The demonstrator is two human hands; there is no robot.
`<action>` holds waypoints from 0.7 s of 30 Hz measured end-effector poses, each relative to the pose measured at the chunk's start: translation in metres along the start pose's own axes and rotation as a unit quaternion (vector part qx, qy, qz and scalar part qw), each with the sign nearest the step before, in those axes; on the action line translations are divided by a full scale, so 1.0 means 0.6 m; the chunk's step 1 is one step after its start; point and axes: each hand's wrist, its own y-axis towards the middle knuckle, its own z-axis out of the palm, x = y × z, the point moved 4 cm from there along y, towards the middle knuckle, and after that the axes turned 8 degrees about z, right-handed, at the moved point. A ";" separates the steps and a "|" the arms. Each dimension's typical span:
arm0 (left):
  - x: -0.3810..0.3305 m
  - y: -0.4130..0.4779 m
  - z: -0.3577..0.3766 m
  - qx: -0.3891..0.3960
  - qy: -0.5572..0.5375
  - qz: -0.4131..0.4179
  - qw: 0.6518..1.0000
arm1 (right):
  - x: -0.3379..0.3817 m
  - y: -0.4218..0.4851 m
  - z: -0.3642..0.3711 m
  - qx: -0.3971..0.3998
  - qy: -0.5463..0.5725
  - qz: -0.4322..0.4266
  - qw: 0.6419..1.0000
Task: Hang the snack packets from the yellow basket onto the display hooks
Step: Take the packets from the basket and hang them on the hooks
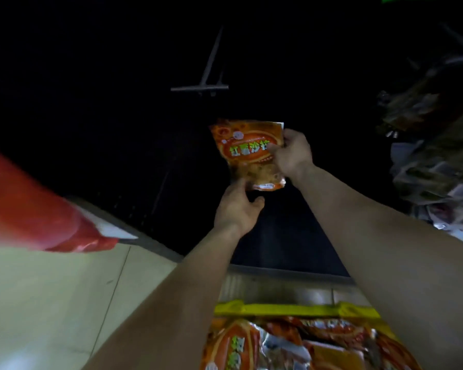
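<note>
Head view, dim light. Display panel is nearly black.

Position: packet [245, 153] is held up in front of the dark panel, clear of the basket [278, 308], which sits low in view near the body. More packets [292, 348] of the same print lie in it.

Hands: right hand [292, 153] pinches the packet's right edge, thumb across the printed face, fingers behind. Left hand [238, 206] curls round the bottom-left corner, from below. Both grip the packet; neither is spread.

Key relation: hook [199, 88] lies above the packet's top edge and off to the left, apart from it with dark gap between. Its cross bar runs level; the prongs recede up and to the right. Packet's long axis is roughly upright, top leaning slightly left, towards the hook. The right hand sits higher on the packet, so it is the nearer hand to the hook; the left only steadies the bottom.

Judgement: the coming move is up and left, bringing the top edge onto the prong tips.

Packet look: flat orange-red pouch, glossy, oval label with green and white characters, pale band at the bottom seal. Hang hole in the top strip cannot be made out. Film looks thin and floppy; likely to sag without the lower hand.
</note>
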 end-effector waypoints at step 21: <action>0.038 0.153 0.038 0.076 0.088 -0.035 0.993 | -0.077 0.057 -0.001 0.014 -0.096 0.097 0.991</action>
